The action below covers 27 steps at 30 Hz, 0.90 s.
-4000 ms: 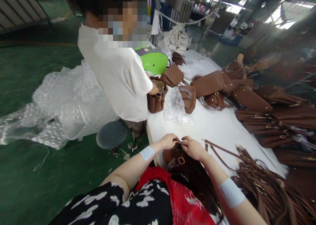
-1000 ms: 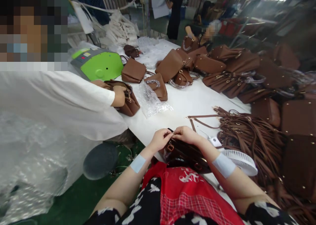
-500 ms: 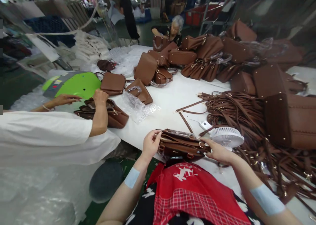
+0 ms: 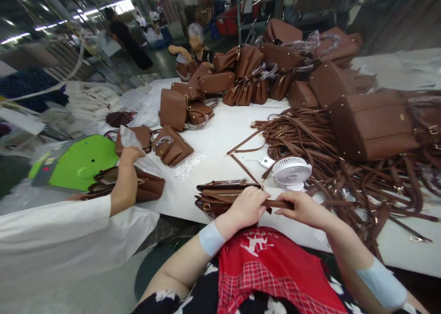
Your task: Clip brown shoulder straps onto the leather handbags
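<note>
Right in front of me at the table's near edge lies a brown handbag (image 4: 220, 197), its top opening facing up with gold fittings at the left end. My left hand (image 4: 250, 206) lies across the bag's right end, fingers closed there. From that end a brown strap (image 4: 279, 204) runs to the right, and my right hand (image 4: 299, 208) pinches it between thumb and fingers. Whether the strap is fixed to the bag is hidden under my left hand.
A white fan (image 4: 292, 171) stands just beyond my right hand. To the right lies a heap of brown straps (image 4: 303, 139), with piled handbags (image 4: 372, 126) behind. At left, a co-worker's hand (image 4: 131, 155) holds clear plastic above another bag, near a green machine (image 4: 82, 162).
My left hand has moved from the bag's left end to its right end. My right hand now pinches the strap. The view has turned right, and the co-worker has picked up clear plastic.
</note>
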Each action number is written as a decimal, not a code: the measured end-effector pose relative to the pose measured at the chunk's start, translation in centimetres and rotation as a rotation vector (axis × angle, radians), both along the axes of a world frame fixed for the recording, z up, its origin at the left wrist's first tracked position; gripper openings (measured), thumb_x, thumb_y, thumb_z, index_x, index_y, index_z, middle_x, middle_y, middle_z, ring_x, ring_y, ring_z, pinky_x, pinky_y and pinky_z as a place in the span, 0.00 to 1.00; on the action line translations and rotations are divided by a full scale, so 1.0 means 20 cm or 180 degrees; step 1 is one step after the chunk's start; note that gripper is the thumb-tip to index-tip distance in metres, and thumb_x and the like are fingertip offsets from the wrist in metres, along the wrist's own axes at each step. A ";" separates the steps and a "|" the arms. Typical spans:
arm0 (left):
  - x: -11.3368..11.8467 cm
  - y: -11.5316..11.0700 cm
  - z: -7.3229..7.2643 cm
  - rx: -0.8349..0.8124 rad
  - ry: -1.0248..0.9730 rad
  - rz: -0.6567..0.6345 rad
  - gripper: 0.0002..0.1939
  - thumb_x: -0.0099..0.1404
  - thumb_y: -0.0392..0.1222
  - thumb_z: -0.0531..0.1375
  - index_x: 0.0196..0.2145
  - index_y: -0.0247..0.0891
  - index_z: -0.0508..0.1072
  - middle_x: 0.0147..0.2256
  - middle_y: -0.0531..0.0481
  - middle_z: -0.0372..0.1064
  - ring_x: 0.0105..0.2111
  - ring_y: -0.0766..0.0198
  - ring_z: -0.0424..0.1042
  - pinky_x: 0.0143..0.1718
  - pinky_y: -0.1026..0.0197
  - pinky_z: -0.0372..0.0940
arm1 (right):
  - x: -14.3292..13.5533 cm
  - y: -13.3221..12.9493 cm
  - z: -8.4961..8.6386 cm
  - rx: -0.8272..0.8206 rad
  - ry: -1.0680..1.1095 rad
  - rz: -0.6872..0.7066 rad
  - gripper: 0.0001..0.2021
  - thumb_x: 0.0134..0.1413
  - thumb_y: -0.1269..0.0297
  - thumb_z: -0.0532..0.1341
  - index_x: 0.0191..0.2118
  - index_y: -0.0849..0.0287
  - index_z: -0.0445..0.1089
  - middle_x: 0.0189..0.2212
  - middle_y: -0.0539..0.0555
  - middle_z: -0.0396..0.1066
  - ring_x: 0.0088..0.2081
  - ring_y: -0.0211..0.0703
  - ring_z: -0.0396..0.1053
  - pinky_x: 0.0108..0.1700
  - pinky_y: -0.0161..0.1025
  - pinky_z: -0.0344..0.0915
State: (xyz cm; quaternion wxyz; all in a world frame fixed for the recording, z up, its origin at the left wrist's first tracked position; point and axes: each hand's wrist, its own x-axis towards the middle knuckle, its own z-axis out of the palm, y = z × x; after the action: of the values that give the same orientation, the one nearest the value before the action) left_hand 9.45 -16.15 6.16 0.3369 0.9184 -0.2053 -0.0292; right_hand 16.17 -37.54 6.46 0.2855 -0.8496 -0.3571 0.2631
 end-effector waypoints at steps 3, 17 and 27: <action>-0.01 0.10 0.05 -0.0658 0.0039 0.0613 0.10 0.61 0.33 0.56 0.40 0.37 0.73 0.36 0.47 0.73 0.39 0.59 0.71 0.45 0.55 0.67 | 0.07 -0.18 0.01 0.0160 0.0197 -0.0236 0.16 0.52 0.49 0.62 0.32 0.58 0.74 0.25 0.51 0.72 0.29 0.42 0.67 0.31 0.36 0.60; -0.75 0.97 0.17 -0.1956 -0.1999 0.6017 0.19 0.46 0.29 0.63 0.37 0.41 0.70 0.41 0.51 0.70 0.51 0.51 0.68 0.63 0.39 0.54 | 0.17 -0.38 0.22 0.0759 0.0605 -0.0436 0.17 0.52 0.47 0.63 0.36 0.57 0.75 0.31 0.56 0.75 0.33 0.47 0.71 0.35 0.39 0.66; -0.39 0.10 0.20 -0.1451 0.1408 0.1150 0.15 0.66 0.44 0.56 0.48 0.37 0.71 0.41 0.45 0.74 0.39 0.60 0.73 0.44 0.58 0.68 | -0.14 0.39 0.18 0.0376 0.0888 0.1026 0.09 0.49 0.60 0.65 0.27 0.59 0.69 0.22 0.46 0.68 0.25 0.34 0.61 0.26 0.32 0.52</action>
State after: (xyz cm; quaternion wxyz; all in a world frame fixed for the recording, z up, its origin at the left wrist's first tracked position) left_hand 1.58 -14.24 10.07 0.5689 0.8127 0.0368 -0.1206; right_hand 13.45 -29.70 10.13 0.3357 -0.7186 -0.4601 0.3990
